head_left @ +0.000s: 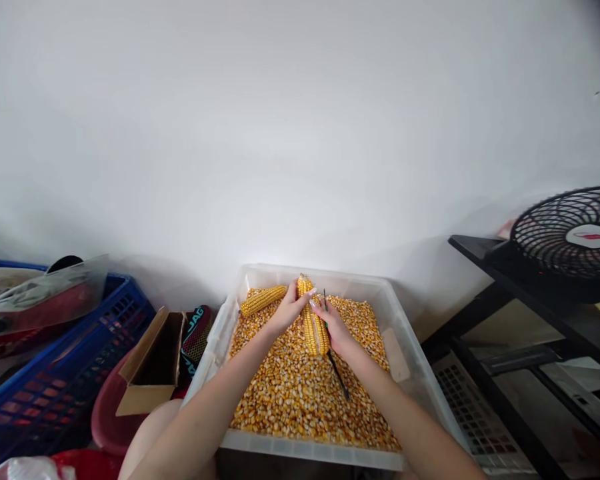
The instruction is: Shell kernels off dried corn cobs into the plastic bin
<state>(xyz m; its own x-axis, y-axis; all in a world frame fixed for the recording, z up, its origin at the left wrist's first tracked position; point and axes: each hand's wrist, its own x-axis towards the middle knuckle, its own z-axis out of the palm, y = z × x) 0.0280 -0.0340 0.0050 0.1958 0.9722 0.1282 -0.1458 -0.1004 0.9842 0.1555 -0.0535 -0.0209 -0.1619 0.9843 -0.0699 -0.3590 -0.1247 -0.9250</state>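
Observation:
An ear of corn [314,333] is held upright over a clear plastic bin, with a pale strip bare of kernels running down its front. My left hand [291,308] is closed round its upper part. Against its right side, my right hand [334,325] is closed, thumb on the kernels. A thin dark rod [338,377] shows below my right hand, and a thin tip with a bit of green shows above; whether they are one tool I cannot tell. A second ear of corn [263,301] lies left of my left hand on loose corn kernels [290,407].
The clear plastic bin [313,448] stands against a white wall [300,133]. To its left are an open cardboard box [147,400], a dark red basin [109,407] and a blue basket [70,373]. A black fan [570,233] sits on a dark rack [525,287] at right.

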